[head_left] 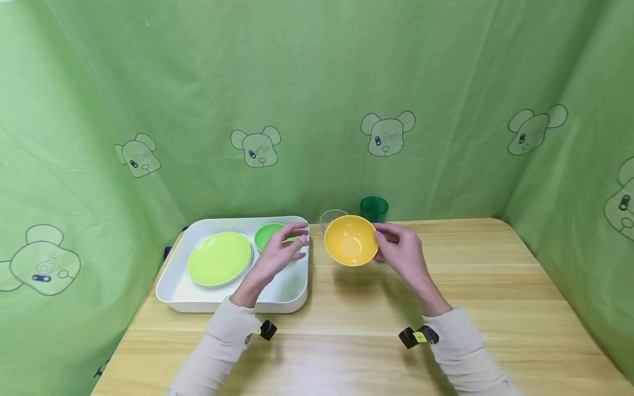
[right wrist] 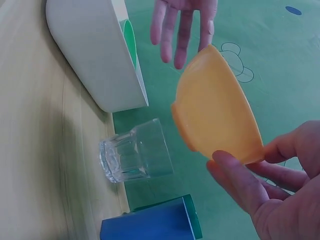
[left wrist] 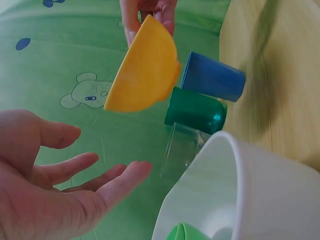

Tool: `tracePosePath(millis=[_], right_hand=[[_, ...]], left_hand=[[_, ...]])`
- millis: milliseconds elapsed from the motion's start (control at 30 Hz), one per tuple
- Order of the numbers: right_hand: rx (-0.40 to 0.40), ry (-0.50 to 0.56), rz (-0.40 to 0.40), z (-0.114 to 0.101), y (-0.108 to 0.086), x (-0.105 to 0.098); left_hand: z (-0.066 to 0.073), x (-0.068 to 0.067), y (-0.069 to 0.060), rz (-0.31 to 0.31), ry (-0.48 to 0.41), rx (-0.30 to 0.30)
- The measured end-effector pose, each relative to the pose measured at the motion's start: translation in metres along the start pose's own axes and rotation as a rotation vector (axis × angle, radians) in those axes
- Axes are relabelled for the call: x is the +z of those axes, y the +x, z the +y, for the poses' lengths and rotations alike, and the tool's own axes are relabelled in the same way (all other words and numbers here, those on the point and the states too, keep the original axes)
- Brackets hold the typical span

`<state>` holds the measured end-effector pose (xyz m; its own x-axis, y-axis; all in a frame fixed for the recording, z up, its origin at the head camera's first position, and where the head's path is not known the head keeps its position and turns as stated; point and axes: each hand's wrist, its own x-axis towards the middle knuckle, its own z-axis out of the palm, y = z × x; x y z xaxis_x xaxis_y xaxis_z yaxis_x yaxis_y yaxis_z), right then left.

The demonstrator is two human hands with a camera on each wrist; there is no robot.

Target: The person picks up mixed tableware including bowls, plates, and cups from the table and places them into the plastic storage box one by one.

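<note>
Yellow bowl [head_left: 350, 240], one: aloft, pinched in right grip [head_left: 403, 250]; left grip [head_left: 279, 253] spread, empty. Step: likely handover, needing left to close on bowl.

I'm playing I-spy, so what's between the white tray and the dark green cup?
A clear glass stands between the white tray and the dark green cup; the left wrist view shows it.

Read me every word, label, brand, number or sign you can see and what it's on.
No text reads clearly.
Green curtain: letter-like marks on its animal faces, too small and blurred to read.
Right-wrist yellow tag: any marking too small to read.
Orange bowl, blue cup, lime plate: none visible.
</note>
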<state>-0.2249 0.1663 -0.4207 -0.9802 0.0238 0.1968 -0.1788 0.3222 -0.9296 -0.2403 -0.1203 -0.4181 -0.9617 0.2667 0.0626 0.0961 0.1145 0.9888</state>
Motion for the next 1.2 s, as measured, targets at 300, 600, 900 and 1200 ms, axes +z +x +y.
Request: tracePosePath(millis=[300,600,900,1200], right_hand=[[-0.008,0.029,0.002,0.002,-0.002,0.004],[0.000,0.068,0.005,0.002,-0.004,0.010],[0.022,0.101,0.006,0.003,-0.006,0.014],[0.047,0.118,0.007,0.002,-0.009,0.018]], left_hand=[[0.004,0.014,0.000,-0.047,-0.017,0.022],[-0.003,0.023,0.001,-0.108,-0.183,-0.009],[-0.006,0.030,0.001,-0.087,-0.256,-0.008],[-0.006,0.034,0.000,-0.076,-0.296,-0.022]])
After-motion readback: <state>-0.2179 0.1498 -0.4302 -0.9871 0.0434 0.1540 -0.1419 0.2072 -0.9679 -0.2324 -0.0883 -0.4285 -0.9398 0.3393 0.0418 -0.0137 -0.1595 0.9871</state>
